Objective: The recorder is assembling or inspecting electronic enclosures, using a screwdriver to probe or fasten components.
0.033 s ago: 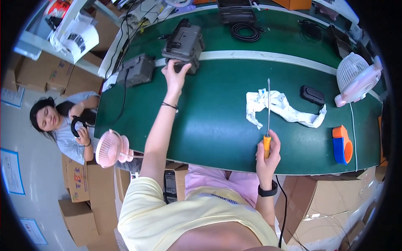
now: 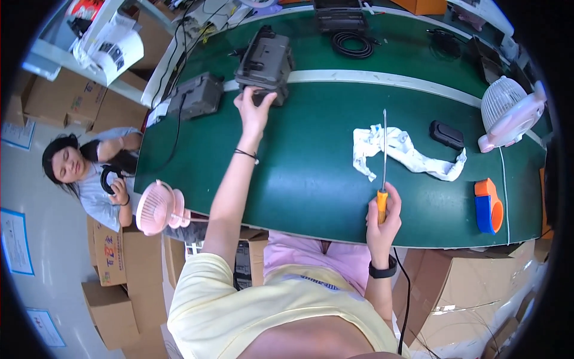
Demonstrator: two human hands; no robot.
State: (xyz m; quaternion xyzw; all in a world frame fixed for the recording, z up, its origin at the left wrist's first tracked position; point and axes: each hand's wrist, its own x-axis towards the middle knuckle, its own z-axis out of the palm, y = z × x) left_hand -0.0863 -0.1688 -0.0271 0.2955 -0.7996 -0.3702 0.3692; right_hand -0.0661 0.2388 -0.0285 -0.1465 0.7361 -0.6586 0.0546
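My left hand [image 2: 254, 113] reaches to the far left-middle of the green table, thumb and fingers gripping the near end of a grey latched hard case [image 2: 266, 60]. What its fingertips touch underneath is hidden. At the table's front edge my right hand [image 2: 384, 227] holds a screwdriver [image 2: 381, 202] by its orange handle, the long metal shaft pointing away from me. Behind the shaft lies a crumpled white cloth [image 2: 418, 158]. A second grey case [image 2: 197, 97] sits left of the first.
To the right are a small black case [image 2: 446, 135], an orange and blue ring-shaped object [image 2: 489, 209] and a white fan [image 2: 508, 113]. A pink fan [image 2: 156, 208] stands at the left edge, near a co-worker [image 2: 95, 185] holding black cable. A coiled cable [image 2: 351, 45] lies at the back.
The view has shifted very slightly. My left hand stays on the grey case and my right hand keeps the screwdriver.
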